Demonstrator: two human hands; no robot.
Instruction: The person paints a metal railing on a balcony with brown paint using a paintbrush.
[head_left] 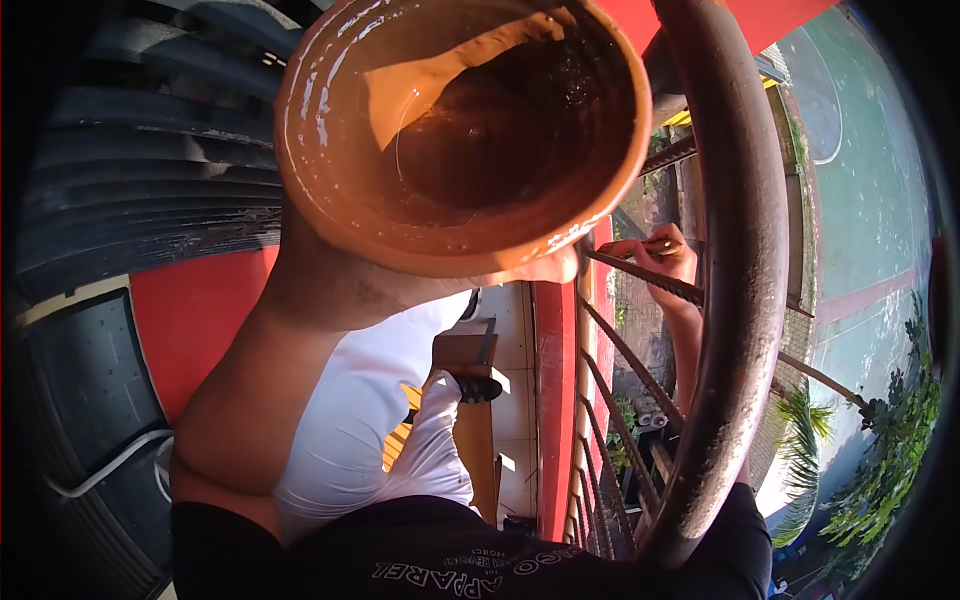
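Note:
A wet brown clay bowl fills the top of the view, tilted so its glossy inside faces me, with a band of sunlight across it. My left hand supports it from below, its fingers curled under the rim and partly hidden by the bowl. On the far side of the railing, my right hand is closed in a pinch around a small paintbrush, which points left toward a railing bar. Thin liquid seems to lie in the bowl's bottom.
A thick brown metal handrail with twisted bars runs between my two arms. Dark slats and a red wall stand at left. Below right are a palm frond and a green court.

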